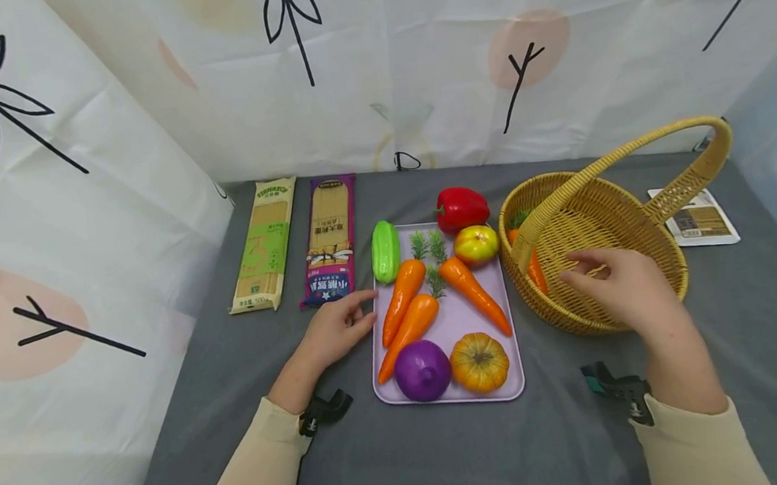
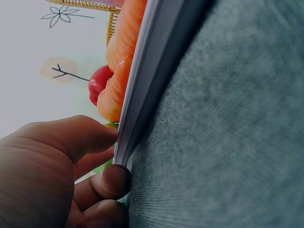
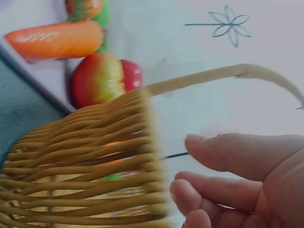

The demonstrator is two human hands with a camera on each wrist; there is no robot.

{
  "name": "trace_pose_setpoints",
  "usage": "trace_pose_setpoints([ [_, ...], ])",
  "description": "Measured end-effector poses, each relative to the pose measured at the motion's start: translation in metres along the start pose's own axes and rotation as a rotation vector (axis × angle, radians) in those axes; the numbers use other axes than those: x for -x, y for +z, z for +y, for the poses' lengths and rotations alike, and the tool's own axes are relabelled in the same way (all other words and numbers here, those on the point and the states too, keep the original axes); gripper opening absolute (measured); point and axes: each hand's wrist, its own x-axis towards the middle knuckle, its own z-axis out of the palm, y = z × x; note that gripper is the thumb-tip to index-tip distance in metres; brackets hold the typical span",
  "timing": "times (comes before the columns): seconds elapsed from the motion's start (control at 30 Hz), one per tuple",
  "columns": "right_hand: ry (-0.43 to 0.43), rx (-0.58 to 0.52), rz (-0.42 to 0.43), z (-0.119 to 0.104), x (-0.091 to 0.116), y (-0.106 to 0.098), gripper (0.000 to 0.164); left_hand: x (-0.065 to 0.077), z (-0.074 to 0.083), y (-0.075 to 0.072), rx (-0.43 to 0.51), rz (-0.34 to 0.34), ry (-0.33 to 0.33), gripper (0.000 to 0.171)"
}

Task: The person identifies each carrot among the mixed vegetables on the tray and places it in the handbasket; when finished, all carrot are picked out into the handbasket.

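Note:
My left hand (image 1: 337, 330) is at the left edge of a light purple tray (image 1: 458, 321); in the left wrist view its thumb and fingers meet the tray's rim (image 2: 135, 90). On the tray lie three orange carrots (image 1: 403, 293), a purple onion (image 1: 423, 370), a small pumpkin (image 1: 479, 362) and a red-yellow apple-like fruit (image 1: 477, 245). Above the right part of a wicker basket (image 1: 604, 324), my right hand (image 1: 624, 287) holds nothing, its fingers loosely bent with thumb and fingertips apart. Inside the basket, an orange carrot (image 1: 536, 270) shows at the left, partly hidden by the handle.
A green gourd-like vegetable (image 1: 385, 252) and a red bell pepper (image 1: 462, 210) lie by the tray's far end. Two noodle packs (image 1: 265, 245) are at the back left. A flat white-brown packet (image 1: 702, 219) lies behind the basket, whose tall handle (image 1: 691, 174) arches up.

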Motion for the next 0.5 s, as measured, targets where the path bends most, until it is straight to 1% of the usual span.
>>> trace_pose_setpoints([
  [0.1,-0.003,-0.027,0.062,-0.006,0.009,-0.006,0.053,0.000,0.002,-0.001,0.003,-0.002,-0.003,0.038],
  [0.3,-0.061,-0.100,0.185,-0.016,0.027,-0.015,0.046,0.000,0.003,-0.002,0.004,0.003,0.010,0.038],
  [0.4,-0.133,-0.136,0.244,-0.023,0.034,-0.016,0.039,0.000,0.002,-0.001,0.003,0.007,0.019,0.038],
  [0.5,-0.256,-0.201,0.304,-0.033,0.040,-0.012,0.036,0.000,0.001,-0.001,0.002,0.009,0.021,0.037],
])
